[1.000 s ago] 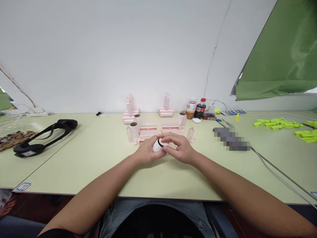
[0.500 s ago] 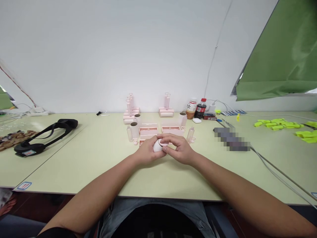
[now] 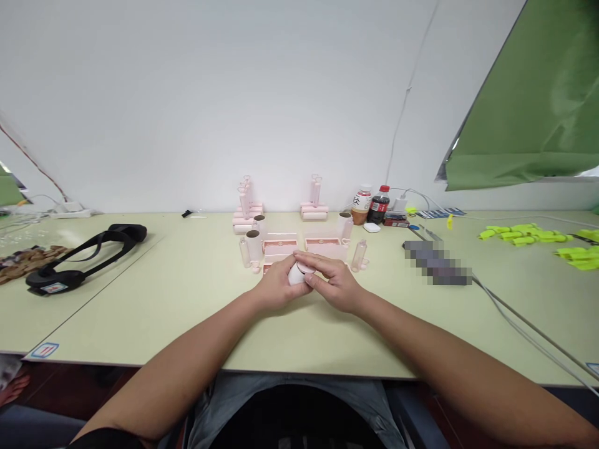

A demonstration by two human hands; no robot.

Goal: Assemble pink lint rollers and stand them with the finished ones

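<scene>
Just above the table, in front of the pink parts, my left hand (image 3: 274, 287) wraps round a white lint roller refill roll (image 3: 295, 275). Its round, pale pink end faces right. My right hand (image 3: 337, 287) closes over that end, fingers together across the top and thumb against the near edge. The fingers hide much of the roll. Right behind lie open pink cases (image 3: 281, 247) with clear lids. White rolls with brown cores (image 3: 254, 248) stand upright beside them. Clear pink handles (image 3: 359, 255) stand at both sides.
Assembled pink lint rollers (image 3: 314, 212) stand by the wall. Right of them are a cola bottle (image 3: 379, 206), a tea bottle (image 3: 361, 206) and a blurred-out dark object (image 3: 437, 262). Cables cross the right side. A black headset (image 3: 87, 262) lies left, yellow bundles (image 3: 528, 234) far right.
My right fingers have flattened and drawn together over the roll's end, where they were more curled before. The roll has shifted slightly left. My left hand keeps its hold.
</scene>
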